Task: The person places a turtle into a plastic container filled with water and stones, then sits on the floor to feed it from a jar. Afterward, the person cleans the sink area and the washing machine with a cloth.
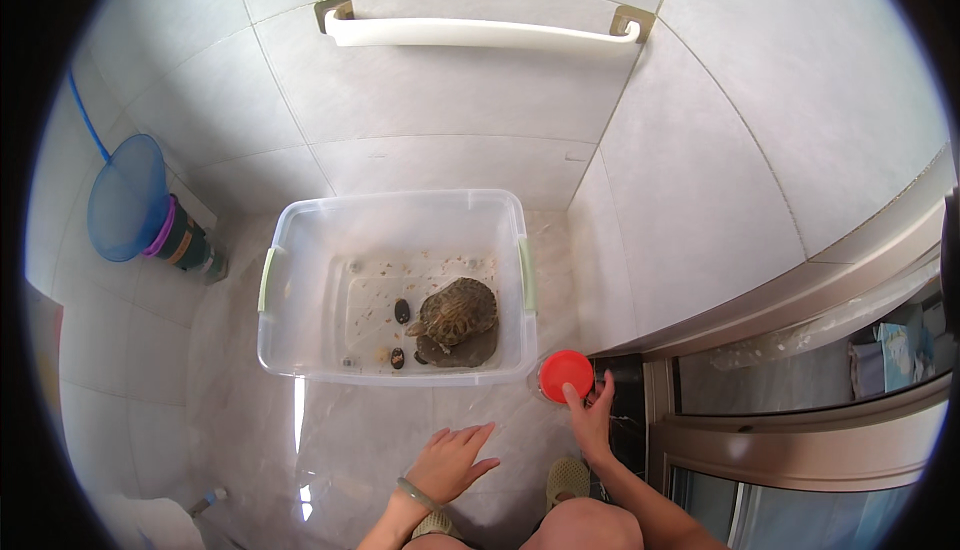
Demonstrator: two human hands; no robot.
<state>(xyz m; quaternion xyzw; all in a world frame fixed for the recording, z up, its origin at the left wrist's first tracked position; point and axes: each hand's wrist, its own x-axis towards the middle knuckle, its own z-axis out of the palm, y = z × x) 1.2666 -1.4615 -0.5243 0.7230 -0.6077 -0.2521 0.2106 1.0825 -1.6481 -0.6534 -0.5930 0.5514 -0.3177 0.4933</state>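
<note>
A red-lidded clear jar point(564, 374) stands on the floor just outside the front right corner of a clear plastic storage box point(397, 380). My right hand point(592, 419) is at the jar, its thumb over the lid's near edge and its other fingers spread beyond the right side. Whether the thumb presses on the lid is hard to tell. Over the floor in front of the box, my left hand point(455, 458) is held palm down, fingers apart, with a bangle on the wrist. Inside the box, a turtle point(459, 310) rests on a flat dark stone point(465, 351).
Two small dark oval objects point(402, 311) and scattered food bits lie in the box. A blue net point(127, 201) hangs at the left by a dark green container point(186, 241) with a purple rim. Above is a white towel bar point(487, 32); a framed sliding door point(795, 449) is at right.
</note>
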